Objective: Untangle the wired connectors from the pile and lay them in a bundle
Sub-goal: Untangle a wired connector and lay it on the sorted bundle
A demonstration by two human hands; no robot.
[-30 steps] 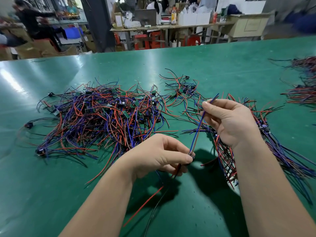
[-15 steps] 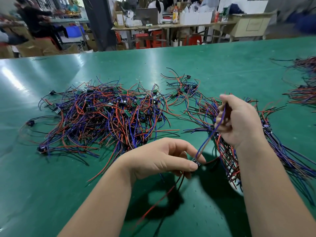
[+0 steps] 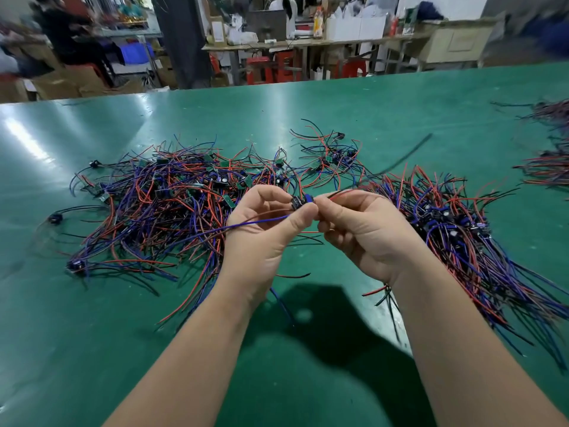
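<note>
Far left on the green table (image 3: 92,349): one stray lead (image 3: 55,217) with a black end-piece lies just clear of the main pile (image 3: 160,208). The pile is a flat tangle of red, blue and black wires with small green boards mixed in, spreading from the left edge to behind my left wrist. My left hand (image 3: 264,229) is raised over the near edge of the pile, thumb and forefinger pinching a single connector (image 3: 300,201), the other fingers curled in under it. The connector is a small part with a black body and a blue block, held above the table between both hands, not resting on anything. Its blue wire (image 3: 246,224) runs leftward across my left palm and out over the pile. Behind the hands sits a smaller loose cluster (image 3: 332,158) of the same parts. My right hand (image 3: 366,235) meets the left at the connector: thumb and forefinger pinch its right side, remaining fingers curled. A black wire (image 3: 403,155) rises from that grip toward the upper right, blurred. I cannot tell where its end is. Right of my right wrist lies the bundle (image 3: 455,229), board ends grouped together, wires trailing toward the near right corner in roughly one direction. At the far right edge, well apart, more heaps (image 3: 548,167) of wire, partly cut off.
</note>
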